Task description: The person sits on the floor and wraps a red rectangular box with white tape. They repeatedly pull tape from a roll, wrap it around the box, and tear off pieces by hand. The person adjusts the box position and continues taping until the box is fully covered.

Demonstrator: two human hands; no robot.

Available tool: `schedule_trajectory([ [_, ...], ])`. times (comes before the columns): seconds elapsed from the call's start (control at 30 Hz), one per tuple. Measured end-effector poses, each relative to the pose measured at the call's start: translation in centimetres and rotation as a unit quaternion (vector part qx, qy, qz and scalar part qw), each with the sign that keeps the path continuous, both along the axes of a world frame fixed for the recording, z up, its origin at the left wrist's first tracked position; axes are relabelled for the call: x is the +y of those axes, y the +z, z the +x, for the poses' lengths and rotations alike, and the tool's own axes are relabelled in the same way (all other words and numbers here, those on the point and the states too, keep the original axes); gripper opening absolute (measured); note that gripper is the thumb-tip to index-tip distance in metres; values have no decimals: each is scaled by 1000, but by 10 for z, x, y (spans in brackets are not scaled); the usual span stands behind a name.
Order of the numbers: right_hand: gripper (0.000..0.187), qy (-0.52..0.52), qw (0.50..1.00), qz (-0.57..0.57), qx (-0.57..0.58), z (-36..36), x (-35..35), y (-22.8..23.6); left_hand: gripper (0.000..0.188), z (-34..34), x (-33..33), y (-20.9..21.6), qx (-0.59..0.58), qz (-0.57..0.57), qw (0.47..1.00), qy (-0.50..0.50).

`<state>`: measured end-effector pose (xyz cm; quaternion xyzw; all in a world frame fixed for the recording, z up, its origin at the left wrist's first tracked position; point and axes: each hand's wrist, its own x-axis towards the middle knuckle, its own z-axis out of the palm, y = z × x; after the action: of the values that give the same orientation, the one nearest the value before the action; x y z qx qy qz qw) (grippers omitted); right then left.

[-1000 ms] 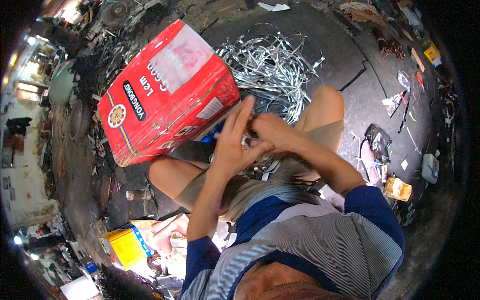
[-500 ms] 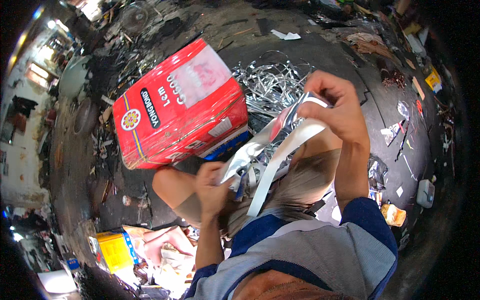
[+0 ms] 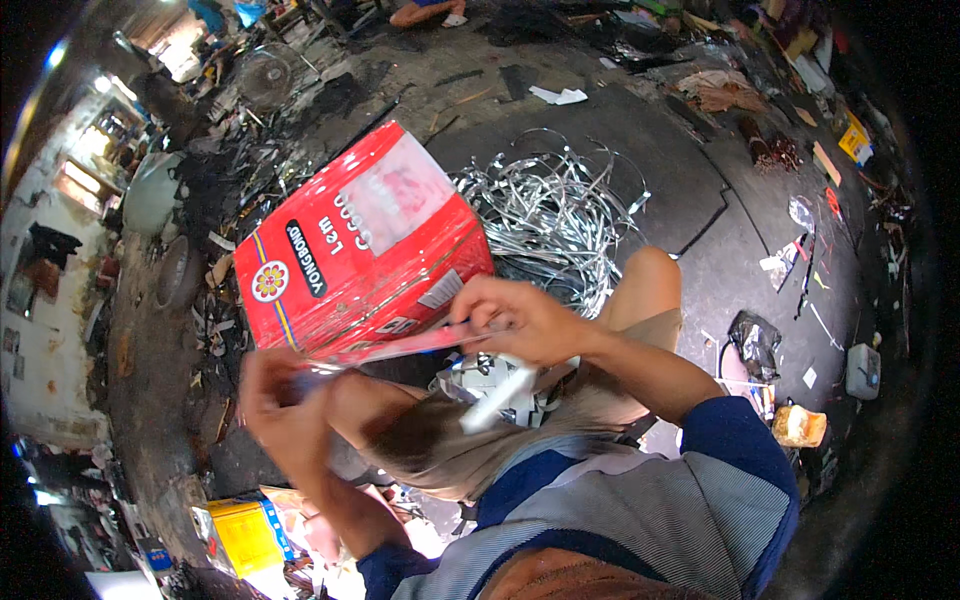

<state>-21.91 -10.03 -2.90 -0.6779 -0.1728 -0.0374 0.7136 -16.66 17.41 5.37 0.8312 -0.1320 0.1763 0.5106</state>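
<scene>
A pinkish-white flat strip is pulled taut between my two hands, just in front of the red box. My left hand, blurred by motion, is closed on its left end by the box's near corner. My right hand pinches the other end above my lap. Below that hand a white strip hangs down, smeared by movement; its upper end is hidden. The large red box, tilted in view, carries a yellow flower emblem and a pale panel. Shiny silver strips lie heaped right of it.
More white strips lie at my lap between my bent legs. A yellow box stands lower left beside scraps. On the right are a black plastic bag and a small white device. Another person's leg shows at the top.
My right hand has come down and left from above the silver heap. My left hand has moved left toward the box's near corner. The strip between them now runs nearly level.
</scene>
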Motion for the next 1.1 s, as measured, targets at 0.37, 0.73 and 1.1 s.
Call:
schedule_trajectory([
  [0.37,24,21,975,-221,-11,77,-62,65,25,105,153,34,247,101,956,-124],
  [0.73,27,-106,836,-519,-142,169,-45,66,40,176,73,-18,-258,509,757,319],
  [1.1,26,-201,813,-519,-170,148,-40,70,20,160,-133,-69,-15,-18,977,-213],
])
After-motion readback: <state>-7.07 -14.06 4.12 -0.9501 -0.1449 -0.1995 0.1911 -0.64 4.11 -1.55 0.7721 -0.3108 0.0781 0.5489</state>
